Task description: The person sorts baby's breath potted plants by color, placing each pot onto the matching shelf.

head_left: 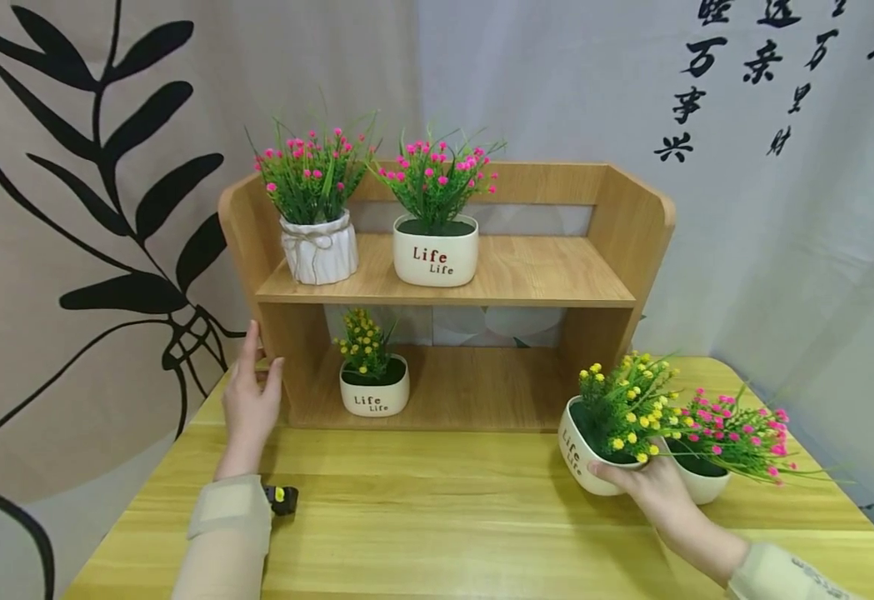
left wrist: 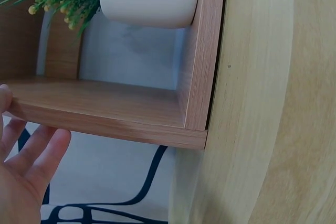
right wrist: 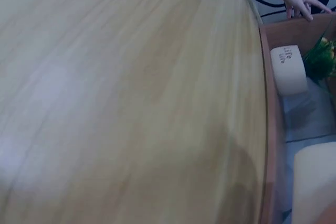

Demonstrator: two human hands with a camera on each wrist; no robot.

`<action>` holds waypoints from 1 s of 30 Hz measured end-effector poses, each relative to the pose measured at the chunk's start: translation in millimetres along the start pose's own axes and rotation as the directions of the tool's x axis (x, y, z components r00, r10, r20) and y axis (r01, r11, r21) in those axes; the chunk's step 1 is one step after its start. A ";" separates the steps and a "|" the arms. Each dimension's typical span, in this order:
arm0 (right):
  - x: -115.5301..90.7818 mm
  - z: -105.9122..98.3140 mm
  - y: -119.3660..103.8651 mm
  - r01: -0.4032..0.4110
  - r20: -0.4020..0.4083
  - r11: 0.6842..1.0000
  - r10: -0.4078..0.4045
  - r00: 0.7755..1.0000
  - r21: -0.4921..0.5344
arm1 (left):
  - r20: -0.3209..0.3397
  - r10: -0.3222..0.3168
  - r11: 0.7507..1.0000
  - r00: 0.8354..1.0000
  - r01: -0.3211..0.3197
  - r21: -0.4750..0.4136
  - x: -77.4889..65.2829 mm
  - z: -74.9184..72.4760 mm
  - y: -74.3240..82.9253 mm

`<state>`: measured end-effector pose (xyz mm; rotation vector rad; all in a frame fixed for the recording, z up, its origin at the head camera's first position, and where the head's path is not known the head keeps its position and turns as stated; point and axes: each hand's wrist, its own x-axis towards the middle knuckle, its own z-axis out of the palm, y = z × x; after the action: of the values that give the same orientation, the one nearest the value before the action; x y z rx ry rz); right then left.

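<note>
My right hand grips a white oval pot of yellow artificial flowers, thumb on its front rim. The pot is tilted, in front of the right end of a two-tier wooden shelf. In the right wrist view, part of this white pot shows at the lower right edge. My left hand is at the shelf's left side panel, fingers extended. The left wrist view shows these fingers along the panel's front edge. A smaller pot of yellow flowers stands on the lower tier, left of centre.
On the upper tier stand a twine-tied white pot and a "Life" pot, both with pink flowers. Another pink-flowered pot is on the table behind my right hand. A printed curtain hangs behind.
</note>
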<state>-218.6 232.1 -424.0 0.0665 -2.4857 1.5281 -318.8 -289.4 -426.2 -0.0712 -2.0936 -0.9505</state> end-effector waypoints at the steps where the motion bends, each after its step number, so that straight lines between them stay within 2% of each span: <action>1: -0.3 -0.9 -3.9 -0.015 0.003 1.000 0.015 1.000 -0.021 | -0.001 0.000 1.000 1.000 0.000 0.000 0.0 0.0 0.1; 6: 0.9 -3.8 -22.6 -0.042 0.031 0.995 0.045 0.999 -0.089 | -0.011 0.007 1.000 1.000 -0.007 0.003 0.4 0.0 -0.2; 12: 1.6 -4.6 -35.4 -0.057 0.053 0.991 0.063 0.997 -0.121 | -0.017 0.020 1.000 1.000 -0.020 -0.004 0.0 0.0 -0.2; 14: 2.4 -4.2 -37.4 -0.032 0.058 0.992 0.039 0.998 -0.121 | -0.014 0.021 1.000 1.000 -0.022 -0.004 -0.4 0.0 0.0; 17: 4.5 -1.4 -39.0 0.046 0.059 0.997 -0.043 0.997 -0.064 | -0.011 0.018 1.000 1.000 -0.018 0.001 -1.6 -0.6 -0.1; 20: 6.1 3.5 -39.8 0.136 0.037 0.991 -0.136 0.990 0.017 | -0.008 0.018 1.000 1.000 -0.018 0.009 -2.3 -1.2 -0.2; 23: 6.5 8.4 -41.0 0.185 0.020 0.981 -0.186 0.982 0.057 | -0.008 0.020 1.000 1.000 -0.020 0.014 -2.4 -1.4 -0.2; 25: 5.6 11.0 -41.3 0.163 0.038 0.985 -0.165 0.986 0.047 | -0.007 0.021 1.000 1.000 -0.021 0.016 -2.2 -1.3 -0.2; 30: 0.2 18.9 -40.0 0.039 0.115 0.998 -0.034 0.993 -0.042 | -0.009 0.018 1.000 1.000 -0.018 0.013 -1.1 -0.5 -0.1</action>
<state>-215.7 197.1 -397.2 0.1970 -2.5902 1.4931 -317.7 -289.4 -426.8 -0.0788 -2.0872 -0.9250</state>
